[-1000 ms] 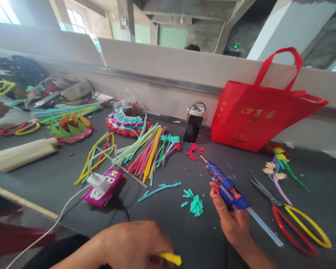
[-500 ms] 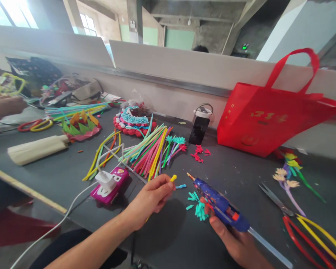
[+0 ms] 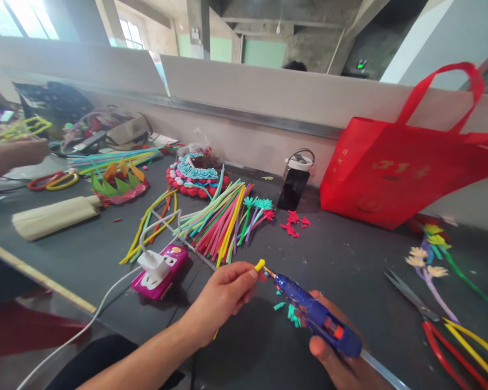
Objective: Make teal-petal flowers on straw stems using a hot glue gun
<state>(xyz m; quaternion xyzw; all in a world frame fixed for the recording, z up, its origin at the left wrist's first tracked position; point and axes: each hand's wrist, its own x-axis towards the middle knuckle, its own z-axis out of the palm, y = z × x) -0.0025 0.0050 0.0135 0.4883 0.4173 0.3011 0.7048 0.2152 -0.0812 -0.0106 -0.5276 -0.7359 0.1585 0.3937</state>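
Observation:
My left hand (image 3: pixel 231 290) pinches a yellow pipe cleaner (image 3: pixel 260 265); its tip sticks out above the thumb and more of it shows below the palm. In my right hand (image 3: pixel 333 352) is a blue glue gun (image 3: pixel 315 314), a clear glue stick (image 3: pixel 384 370) protruding from its rear. The gun's nozzle is at the yellow tip, touching or almost touching. Short teal pieces (image 3: pixel 293 315) lie on the table, partly hidden behind the gun. Red cut pieces (image 3: pixel 291 224) lie farther back. A fan of colourful pipe cleaners (image 3: pixel 217 225) is spread beyond my left hand.
Scissors (image 3: pixel 421 309) and finished flowers (image 3: pixel 427 260) lie at right, before a red bag (image 3: pixel 374 173). A phone (image 3: pixel 293 189) leans on a white-lidded container. A purple power strip (image 3: pixel 160 273) with a white cord sits at left. Another person's hand (image 3: pixel 20 151) works at far left.
The glue gun's nozzle has come up to the yellow pipe cleaner's tip, closing the gap between them. My left hand has shifted slightly right. The view has turned a little.

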